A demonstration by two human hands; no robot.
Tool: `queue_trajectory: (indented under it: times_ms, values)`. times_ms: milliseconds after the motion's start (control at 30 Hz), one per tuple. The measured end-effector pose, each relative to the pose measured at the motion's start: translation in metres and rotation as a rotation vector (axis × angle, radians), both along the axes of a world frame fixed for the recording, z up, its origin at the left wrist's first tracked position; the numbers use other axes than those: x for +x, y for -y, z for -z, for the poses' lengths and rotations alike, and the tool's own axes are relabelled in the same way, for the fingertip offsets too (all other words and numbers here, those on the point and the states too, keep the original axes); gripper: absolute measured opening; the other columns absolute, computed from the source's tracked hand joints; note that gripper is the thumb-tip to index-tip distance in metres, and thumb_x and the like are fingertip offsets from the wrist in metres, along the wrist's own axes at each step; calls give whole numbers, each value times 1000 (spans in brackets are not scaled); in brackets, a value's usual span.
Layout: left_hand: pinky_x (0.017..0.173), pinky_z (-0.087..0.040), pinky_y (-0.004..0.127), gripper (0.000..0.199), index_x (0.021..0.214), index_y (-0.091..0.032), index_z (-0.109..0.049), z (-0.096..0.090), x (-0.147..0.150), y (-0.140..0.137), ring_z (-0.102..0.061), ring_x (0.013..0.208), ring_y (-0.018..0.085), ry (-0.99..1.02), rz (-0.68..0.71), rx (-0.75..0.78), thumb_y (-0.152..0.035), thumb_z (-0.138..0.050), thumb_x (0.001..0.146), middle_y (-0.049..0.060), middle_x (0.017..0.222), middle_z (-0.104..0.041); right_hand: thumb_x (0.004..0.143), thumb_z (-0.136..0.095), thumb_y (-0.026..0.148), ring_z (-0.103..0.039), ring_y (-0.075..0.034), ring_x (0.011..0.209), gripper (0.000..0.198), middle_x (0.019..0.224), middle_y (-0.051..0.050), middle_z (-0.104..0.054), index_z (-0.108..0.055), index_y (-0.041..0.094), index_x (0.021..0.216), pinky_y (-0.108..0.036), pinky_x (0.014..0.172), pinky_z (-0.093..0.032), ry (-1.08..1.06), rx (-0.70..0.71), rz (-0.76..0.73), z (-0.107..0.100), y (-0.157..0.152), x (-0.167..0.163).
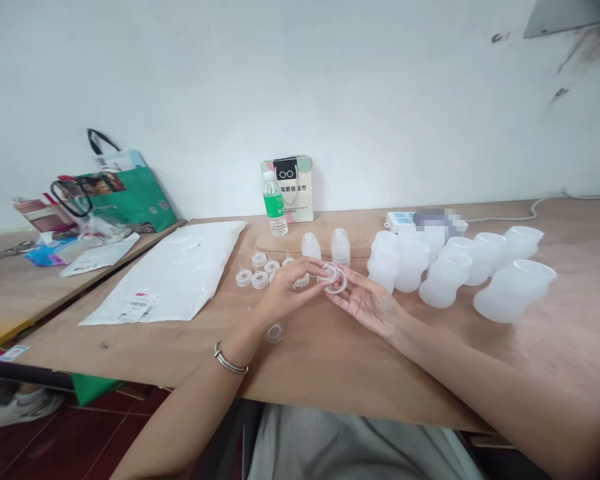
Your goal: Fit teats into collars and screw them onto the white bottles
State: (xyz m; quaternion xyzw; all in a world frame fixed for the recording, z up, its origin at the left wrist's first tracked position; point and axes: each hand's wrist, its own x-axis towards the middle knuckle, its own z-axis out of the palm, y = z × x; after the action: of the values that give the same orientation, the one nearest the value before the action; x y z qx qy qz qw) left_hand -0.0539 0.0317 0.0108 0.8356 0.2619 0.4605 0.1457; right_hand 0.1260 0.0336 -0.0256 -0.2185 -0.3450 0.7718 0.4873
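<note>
Above the middle of the table, my left hand (295, 285) and my right hand (367, 301) meet on a clear plastic collar ring (337, 280). The right fingers hold it from the right and below. From the left, my left thumb and fingers pinch its edge. A clear piece appears to sit inside the ring, but its shape is too small to make out. Beside the left hand stand several clear bottle nipples in collars (260, 279). Another clear ring (275, 332) lies near the left wrist. Two domed clear caps (340, 247) stand just behind the hands.
Several frosted, waisted bottles (445, 277) stand open-topped at the right. A white plastic mailer (175, 273) lies at the left. Against the wall are a water bottle (276, 207) and a paper bag (303, 193). A green bag (140, 200) sits on the neighbouring table.
</note>
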Motion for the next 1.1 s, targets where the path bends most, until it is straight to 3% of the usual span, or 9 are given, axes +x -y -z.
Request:
queue_trajectory:
  times_ms: [300, 467, 767, 900, 1100]
  values:
    - [90, -46, 36, 19, 101, -18, -59, 4, -2, -3, -57, 104, 18, -123, 18, 126, -22, -58, 82, 9, 109, -61, 87, -49, 31, -57, -14, 109, 25, 116, -4, -60, -58, 21, 108, -31, 99, -45, 78, 148, -3, 4, -1, 0]
    - [93, -44, 37, 28, 110, -21, -57, 0, -4, 1, -53, 109, 20, -227, -5, 173, -25, -58, 82, 10, 116, -58, 87, -50, 30, -60, -13, 100, 20, 106, -2, -63, -60, 22, 104, -29, 90, -51, 20, 93, -22, 4, 0, -2]
    - [92, -45, 36, 31, 113, -20, -54, -1, -1, 4, -52, 110, 19, -236, -17, 201, -24, -57, 82, 11, 118, -55, 86, -52, 33, -62, -9, 94, 18, 103, 0, -64, -61, 25, 99, -19, 79, -53, -15, 71, -42, 5, 1, -6]
    - [89, -47, 36, 30, 110, -20, -55, 1, -3, 1, -55, 106, 18, -205, -27, 231, -24, -59, 80, 11, 113, -57, 88, -47, 31, -61, -12, 97, 23, 107, -3, -64, -60, 24, 104, -27, 85, -52, 51, 81, -16, 3, 1, -6]
    - [87, -47, 36, 28, 106, -19, -58, 8, -5, -5, -56, 103, 19, -187, -74, 213, -26, -60, 79, 12, 111, -58, 72, -63, 19, -63, -15, 94, 35, 103, -2, -66, -59, 23, 106, -35, 90, -48, 131, 109, -55, 4, -2, -5]
